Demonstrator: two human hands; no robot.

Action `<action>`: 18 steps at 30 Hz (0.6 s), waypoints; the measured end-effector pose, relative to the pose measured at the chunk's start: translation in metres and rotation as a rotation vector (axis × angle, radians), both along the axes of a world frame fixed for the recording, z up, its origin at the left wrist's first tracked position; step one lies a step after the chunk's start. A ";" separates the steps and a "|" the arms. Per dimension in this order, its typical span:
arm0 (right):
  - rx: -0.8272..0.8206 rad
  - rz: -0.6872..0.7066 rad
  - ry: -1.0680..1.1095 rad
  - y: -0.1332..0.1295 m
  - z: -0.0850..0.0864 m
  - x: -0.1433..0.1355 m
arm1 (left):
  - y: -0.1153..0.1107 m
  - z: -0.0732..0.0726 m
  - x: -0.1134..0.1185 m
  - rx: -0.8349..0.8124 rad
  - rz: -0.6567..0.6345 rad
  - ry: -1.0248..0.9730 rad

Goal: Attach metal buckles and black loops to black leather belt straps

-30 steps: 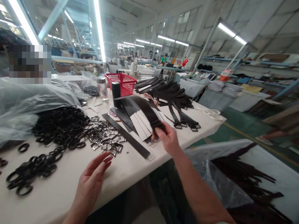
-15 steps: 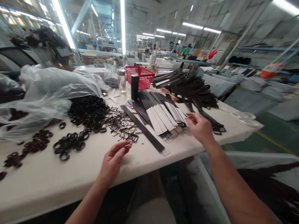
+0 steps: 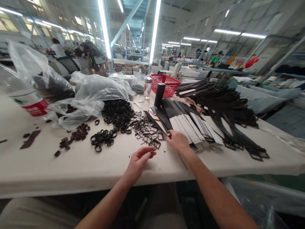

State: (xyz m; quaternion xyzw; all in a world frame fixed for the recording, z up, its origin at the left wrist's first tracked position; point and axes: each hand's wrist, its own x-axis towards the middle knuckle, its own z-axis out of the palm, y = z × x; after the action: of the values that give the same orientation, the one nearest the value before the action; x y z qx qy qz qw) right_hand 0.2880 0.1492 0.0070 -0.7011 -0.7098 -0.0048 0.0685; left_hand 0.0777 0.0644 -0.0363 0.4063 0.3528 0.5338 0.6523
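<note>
My right hand [image 3: 178, 140] is closed at the edge of a black belt strap [image 3: 156, 122] that lies slantwise on the table. Its thumb and fingers pinch the strap, and the palm hides the middle of it. My left hand [image 3: 140, 160] hovers low over the table with fingers loosely curved and apart, and I see nothing in it. Just beyond its fingertips lies a heap of metal belt buckles [image 3: 145, 127]. To the right of my right hand, more black straps with pale undersides [image 3: 188, 127] are fanned out.
Black loops [image 3: 116, 114] and brown loops [image 3: 79, 132] lie in piles at left, beside clear plastic bags [image 3: 95, 87]. A black cylinder [image 3: 159, 94], a glass bottle [image 3: 147, 87] and a red basket [image 3: 166, 85] stand behind. Buckled belts [image 3: 228, 111] heap up at right.
My right hand has moved left from the fanned straps to the single black strap and pinches it. My left hand stays beside the buckles. The camera view has turned left.
</note>
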 end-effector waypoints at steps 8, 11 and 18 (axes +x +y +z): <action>0.164 -0.013 -0.017 -0.014 0.012 0.010 | 0.005 0.001 0.003 -0.027 -0.044 -0.066; 0.369 0.073 -0.071 -0.035 0.017 0.009 | 0.013 0.006 0.007 -0.128 -0.061 -0.076; 0.710 0.377 -0.186 -0.098 0.018 0.016 | 0.030 0.046 0.029 -0.182 -0.121 -0.099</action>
State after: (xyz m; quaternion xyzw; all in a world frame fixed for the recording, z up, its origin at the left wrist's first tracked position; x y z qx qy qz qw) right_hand 0.3037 0.0517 0.0249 -0.4883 -0.7830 -0.3001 0.2416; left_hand 0.1069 0.0947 0.0096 0.3390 0.3420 0.4785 0.7342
